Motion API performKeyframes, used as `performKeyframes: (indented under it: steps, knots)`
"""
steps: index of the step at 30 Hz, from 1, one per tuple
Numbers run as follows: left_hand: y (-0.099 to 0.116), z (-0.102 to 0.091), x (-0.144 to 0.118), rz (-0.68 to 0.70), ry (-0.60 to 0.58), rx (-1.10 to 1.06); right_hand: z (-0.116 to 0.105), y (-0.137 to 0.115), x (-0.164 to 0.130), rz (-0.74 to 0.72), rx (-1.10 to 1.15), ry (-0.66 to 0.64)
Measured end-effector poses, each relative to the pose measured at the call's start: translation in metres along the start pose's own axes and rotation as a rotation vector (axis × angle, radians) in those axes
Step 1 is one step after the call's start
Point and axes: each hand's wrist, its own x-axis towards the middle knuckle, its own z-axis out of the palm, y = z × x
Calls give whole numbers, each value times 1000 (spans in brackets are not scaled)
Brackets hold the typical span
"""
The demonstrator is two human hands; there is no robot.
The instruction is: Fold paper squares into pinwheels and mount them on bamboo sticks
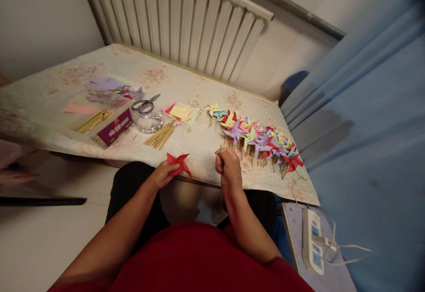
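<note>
My left hand (162,173) pinches a red paper pinwheel (179,164) between thumb and fingers, just over the table's front edge. To the right, my right hand (229,164) is closed in a fist around a thin wooden stick (221,147); only a bit of its tip shows above the fingers. Close beyond that fist lies a long heap of finished paper pinwheels (260,141) on sticks, in purple, red, yellow, pink and blue. A bundle of loose wooden sticks (160,136) rests on the table between my hands and a stack of coloured paper squares (179,112).
Scissors (146,103) lie beside a round clear dish of small metal pins (148,123). A plastic box with a purple label (114,128) holds more sticks. The flowered tablecloth (195,143) reaches the radiator (199,26). A power strip (312,241) sits at right; another person's hand (18,177) is at far left.
</note>
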Motion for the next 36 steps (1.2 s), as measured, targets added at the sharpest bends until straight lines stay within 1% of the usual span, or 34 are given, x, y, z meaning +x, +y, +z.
performKeyframes:
  steps: [3, 10, 20, 25, 36]
  knots:
    - [0, 0, 0, 7, 14, -8, 0, 1, 0, 9, 3, 3]
    - [1, 3, -1, 9, -1, 9, -1, 2, 2, 28, -3, 11]
    - [3, 7, -4, 10, 10, 11, 0, -1, 0, 31, 4, 27]
    - [4, 9, -5, 14, -7, 12, -1, 0, 0, 46, 5, 14]
    - [3, 7, -4, 9, -3, 4, -2, 0, 0, 56, 4, 1]
